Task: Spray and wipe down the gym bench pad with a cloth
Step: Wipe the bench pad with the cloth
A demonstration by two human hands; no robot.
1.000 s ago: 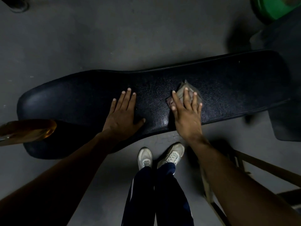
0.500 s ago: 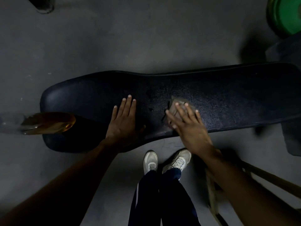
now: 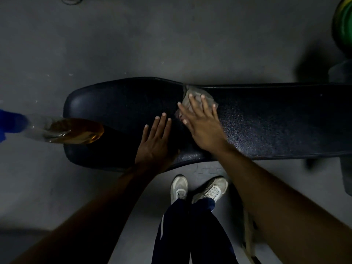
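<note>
My right hand (image 3: 204, 121), fingers spread, has pushed the cloth (image 3: 196, 96) to the bench pad's (image 3: 276, 119) far edge — wiping continues; left hand (image 3: 156, 141) stays flat.

Black bench, grey cloth

Pebbled black bench pad (image 3: 266, 126); grey-beige cloth (image 3: 196, 96); amber liquid in clear bottle (image 3: 76, 131), blue top; 2 off-white shoes (image 3: 179, 188); green weight plate (image 3: 343, 27).

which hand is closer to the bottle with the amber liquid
Left. The left hand rests flat on the bench pad, just right of the bottle; the right hand presses the cloth farther along.
</note>
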